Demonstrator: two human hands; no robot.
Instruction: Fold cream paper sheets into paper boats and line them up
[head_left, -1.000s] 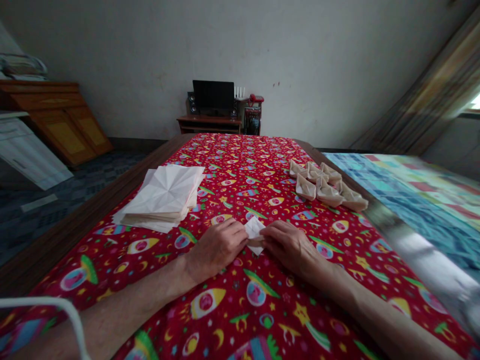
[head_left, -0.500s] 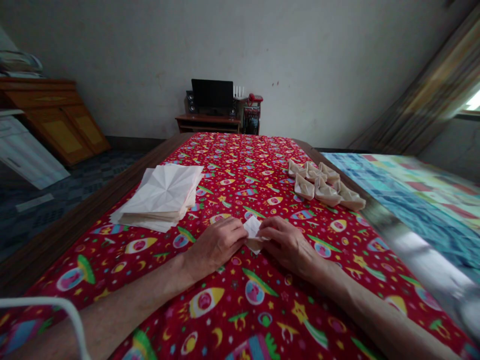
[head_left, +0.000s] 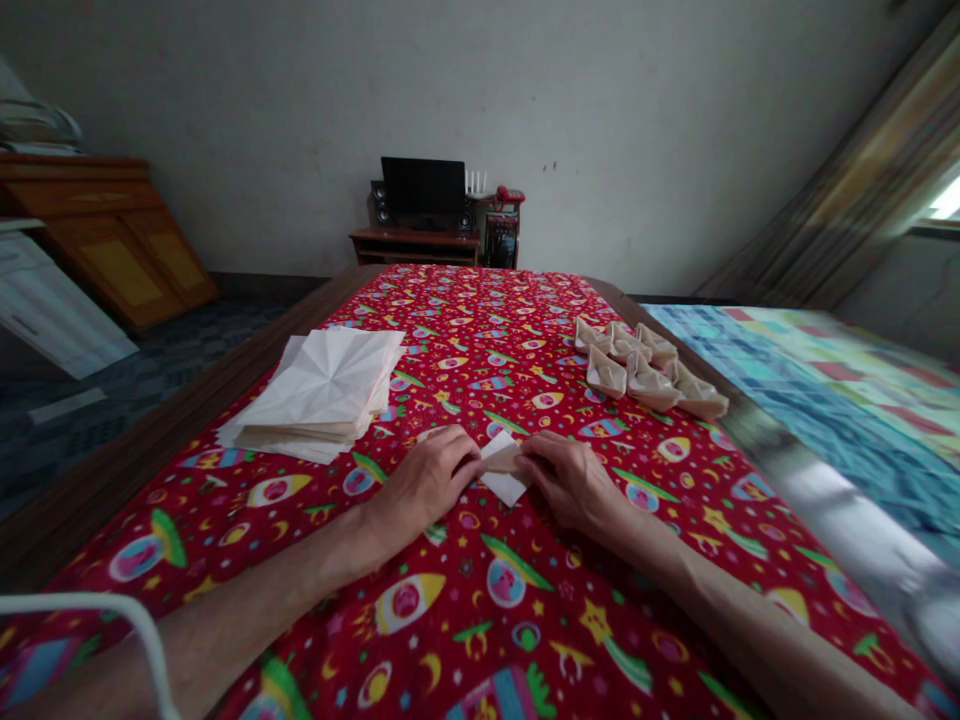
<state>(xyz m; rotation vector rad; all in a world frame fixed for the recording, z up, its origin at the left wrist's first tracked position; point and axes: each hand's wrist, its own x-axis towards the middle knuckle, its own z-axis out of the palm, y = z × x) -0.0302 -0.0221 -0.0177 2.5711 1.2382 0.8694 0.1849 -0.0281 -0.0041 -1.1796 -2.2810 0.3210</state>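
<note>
Since the frame half a second earlier, the tan strip [head_left: 501, 457] on the folded paper [head_left: 505, 486] had shifted from its near corner to its farther half, and the gap between the hands had widened slightly. Watching remotely, I saw the folded paper on the red cloth, or barely off it. Left hand [head_left: 427, 480] and right hand [head_left: 574, 480] each had thumb and fingers pinched at its side corners — which layers they gripped I could not tell.

I judged that an uneven pull could skew the crease or tear a corner, and that the soft cloth beneath could give, leaving the fold blunt.

That red cloth [head_left: 465, 400], printed with rockets and stars, spread all around the folded paper, with bare wooden table edge [head_left: 187, 420] well to its left. Beyond and left of it lay a stack of creased sheets [head_left: 322, 375]; beyond and right, clustered folded pieces [head_left: 606, 375]. A white cable [head_left: 152, 650] curved on its near left. Straight beyond it stood a dark monitor [head_left: 424, 187] on a desk [head_left: 416, 240]; far left, a cabinet [head_left: 142, 270]; right — a patterned bed [head_left: 817, 370] and a curtain [head_left: 810, 240].
</note>
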